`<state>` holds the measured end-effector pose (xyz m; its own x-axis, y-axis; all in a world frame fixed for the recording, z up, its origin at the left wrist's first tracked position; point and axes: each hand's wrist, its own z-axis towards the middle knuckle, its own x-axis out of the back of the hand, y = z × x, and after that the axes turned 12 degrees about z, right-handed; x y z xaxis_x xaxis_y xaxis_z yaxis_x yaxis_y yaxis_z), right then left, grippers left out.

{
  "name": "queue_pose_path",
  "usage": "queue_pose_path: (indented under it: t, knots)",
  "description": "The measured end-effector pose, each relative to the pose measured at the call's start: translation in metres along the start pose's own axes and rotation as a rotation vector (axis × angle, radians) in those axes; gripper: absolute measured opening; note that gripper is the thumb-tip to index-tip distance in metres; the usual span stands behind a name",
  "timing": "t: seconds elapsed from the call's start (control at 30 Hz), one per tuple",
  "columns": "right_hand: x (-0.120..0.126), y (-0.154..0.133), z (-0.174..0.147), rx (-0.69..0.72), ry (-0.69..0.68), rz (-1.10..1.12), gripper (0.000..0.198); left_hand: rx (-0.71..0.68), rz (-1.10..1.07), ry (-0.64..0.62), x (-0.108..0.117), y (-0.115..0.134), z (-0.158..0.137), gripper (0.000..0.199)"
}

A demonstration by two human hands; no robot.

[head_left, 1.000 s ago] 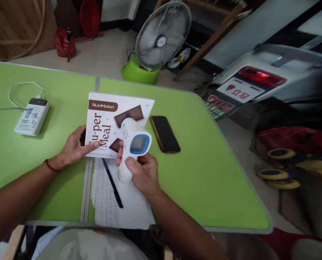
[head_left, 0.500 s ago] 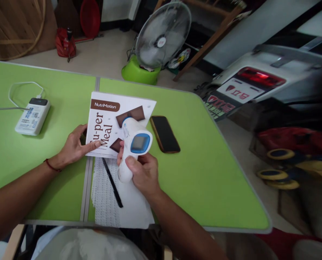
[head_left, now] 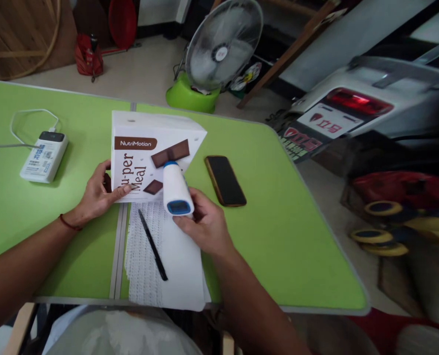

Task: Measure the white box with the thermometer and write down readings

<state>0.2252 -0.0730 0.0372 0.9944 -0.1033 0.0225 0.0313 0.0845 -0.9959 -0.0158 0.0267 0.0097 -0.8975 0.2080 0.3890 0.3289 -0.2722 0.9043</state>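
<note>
My left hand [head_left: 100, 190] grips the lower left corner of a white NutriMotion box [head_left: 138, 170], its thumb on the front and its fingers behind. The box is tilted, with its printed face toward me and a strip of its top showing. My right hand [head_left: 206, 219] is closed round the handle of a white and blue infrared thermometer [head_left: 175, 190]. The thermometer's blue-ringed nose points at the box front, close to a chocolate picture; whether they touch I cannot tell. Its small screen faces me. Below lie sheets of paper [head_left: 182, 266] with a black pen [head_left: 152, 245] on them.
A phone [head_left: 225, 181] lies on the green table [head_left: 278, 236] right of the box. On the left sits a white power bank [head_left: 45, 157] with a cable. Beyond the table are a fan [head_left: 219, 52] on a green stool and a white scooter [head_left: 352, 108].
The box has tipped back and shifted slightly left, so its top now shows. The thermometer has tilted forward and its screen sits lower; more of the pen is uncovered.
</note>
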Motion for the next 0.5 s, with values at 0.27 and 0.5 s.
queue_pose_path:
  t: [0.27,0.5]
  knots:
    - [0.066,0.018,0.013,-0.036,-0.182,-0.704,0.045,-0.119,0.28,0.086,0.002,-0.009,0.007,0.078]
    - [0.078,0.029,0.014,0.044,-0.123,-0.966,0.034,-0.183,0.369,0.053,0.001,-0.015,0.011,0.074]
